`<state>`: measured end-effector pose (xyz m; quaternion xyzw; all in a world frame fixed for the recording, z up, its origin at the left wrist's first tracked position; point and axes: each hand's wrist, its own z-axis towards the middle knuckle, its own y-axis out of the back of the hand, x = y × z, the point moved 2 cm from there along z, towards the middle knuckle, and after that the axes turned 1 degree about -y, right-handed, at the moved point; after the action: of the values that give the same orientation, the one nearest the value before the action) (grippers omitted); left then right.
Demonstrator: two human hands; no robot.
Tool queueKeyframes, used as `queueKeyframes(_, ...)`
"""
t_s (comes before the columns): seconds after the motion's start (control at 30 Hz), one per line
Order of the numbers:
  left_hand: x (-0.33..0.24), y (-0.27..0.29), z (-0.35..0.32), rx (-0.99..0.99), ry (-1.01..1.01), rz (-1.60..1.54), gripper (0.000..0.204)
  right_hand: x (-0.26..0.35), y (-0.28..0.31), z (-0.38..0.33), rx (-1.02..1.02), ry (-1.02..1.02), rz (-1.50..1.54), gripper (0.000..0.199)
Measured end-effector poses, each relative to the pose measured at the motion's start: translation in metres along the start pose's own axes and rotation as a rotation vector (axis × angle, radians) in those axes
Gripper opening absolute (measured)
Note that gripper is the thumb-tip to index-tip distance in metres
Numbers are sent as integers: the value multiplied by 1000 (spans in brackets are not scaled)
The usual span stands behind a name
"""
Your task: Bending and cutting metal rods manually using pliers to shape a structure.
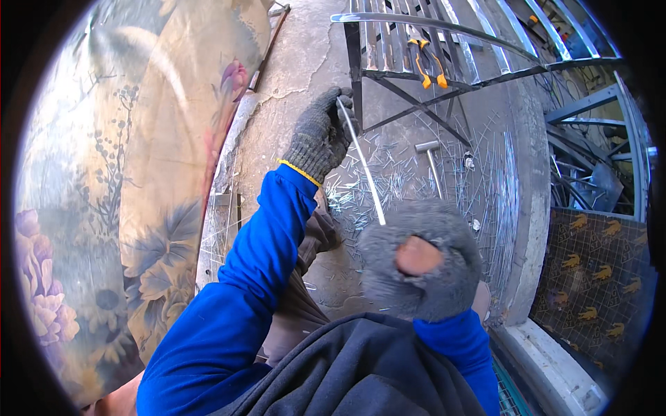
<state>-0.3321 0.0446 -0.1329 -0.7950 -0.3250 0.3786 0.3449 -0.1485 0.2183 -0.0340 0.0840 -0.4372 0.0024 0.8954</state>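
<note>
A thin, straight, light-coloured metal rod (366, 170) slants between my two gloved hands. Fingers of my left hand (323, 132), in a grey knit glove with a yellow cuff edge, close round its far end. The near end goes into my right hand (424, 260), which is closed and slightly blurred by motion. That grey glove has a hole with skin showing through. Past my right hand, a hammer (433, 166) with a metal head lies on the floor among many short cut pieces of rod (368, 184).
Ahead stands a dark metal frame with shiny bars (444, 28); orange-handled pliers (427, 62) rest on it. Long thin rods (506, 187) lie along the right side of the floor. Flower-patterned sheeting (159, 159) fills the left. A patterned dark panel (590, 284) stands right, below stacked metal frames.
</note>
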Motion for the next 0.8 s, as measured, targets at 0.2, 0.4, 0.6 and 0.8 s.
queueKeyframes(0.2, 27, -3, 6, -101, 32, -38, 28, -12, 6, -20, -193, -250, 212, 34)
queueKeyframes(0.4, 50, -16, 1, -35, 216, -37, 13, 8, 8, 4, -73, -68, -148, 41)
queueKeyframes(0.6, 42, -21, 3, 16, 58, -63, 7, 11, -31, 20, 252, -21, -122, 34)
queueKeyframes(0.8, 27, -14, 8, 115, 52, -238, 7, 3, -48, 24, 334, 174, -264, 42)
